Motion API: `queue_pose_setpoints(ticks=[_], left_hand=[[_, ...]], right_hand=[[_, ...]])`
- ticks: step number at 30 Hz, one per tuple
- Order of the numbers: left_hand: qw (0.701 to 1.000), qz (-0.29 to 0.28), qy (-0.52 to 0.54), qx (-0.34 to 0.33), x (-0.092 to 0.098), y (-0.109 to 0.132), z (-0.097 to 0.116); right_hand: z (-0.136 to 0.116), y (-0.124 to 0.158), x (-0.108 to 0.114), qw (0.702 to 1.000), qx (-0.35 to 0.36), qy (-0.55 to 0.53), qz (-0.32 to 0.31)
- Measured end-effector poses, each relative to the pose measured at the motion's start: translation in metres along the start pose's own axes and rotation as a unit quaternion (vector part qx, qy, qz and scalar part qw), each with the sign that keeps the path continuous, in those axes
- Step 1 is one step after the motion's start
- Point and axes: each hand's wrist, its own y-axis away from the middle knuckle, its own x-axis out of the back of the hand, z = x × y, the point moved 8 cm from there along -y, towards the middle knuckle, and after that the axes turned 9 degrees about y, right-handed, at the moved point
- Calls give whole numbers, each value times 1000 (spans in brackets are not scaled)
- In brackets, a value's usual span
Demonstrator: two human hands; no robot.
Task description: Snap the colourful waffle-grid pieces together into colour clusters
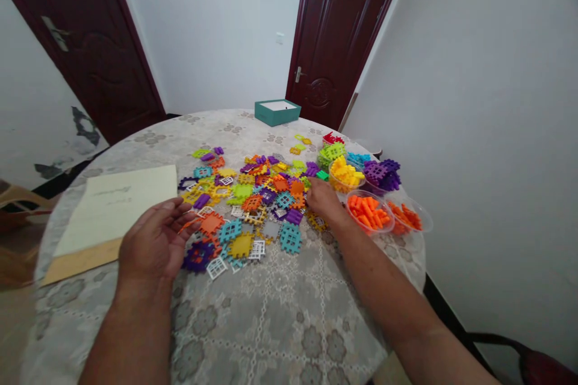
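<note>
A loose pile of flat, notched plastic building pieces in many colours covers the middle of the table. At its left edge is my left hand, palm turned inward, its curled fingers on a thin orange building piece. A dark purple gear-edged piece lies just below those fingertips. My right hand reaches to the pile's right side with its fingers closed and pointing down. Its fingertips are hidden, so what they hold is not visible. A bright green piece shows just beyond the knuckles.
Clear tubs of sorted pieces stand on the right, among them a yellow-filled tub, an orange-filled tub and a purple-filled one. A teal box sits at the back edge. A cream folder lies left.
</note>
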Motion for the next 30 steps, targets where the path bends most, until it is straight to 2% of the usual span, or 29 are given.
queue_pose_setpoints(ticks=[4, 12, 21, 30], left_hand=[[1000, -7, 7, -1, -1, 1, 0], [1000, -18, 1, 0, -5, 2, -1], [1000, -15, -7, 2, -3, 1, -1], [1000, -19, -11, 5, 2, -5, -3]], right_hand=[[9, 1, -9, 999, -29, 7, 26], [8, 9, -9, 998, -15, 0, 53], [11, 9, -15, 994, -33, -70, 73], [10, 6, -10, 977, -8, -181, 112]])
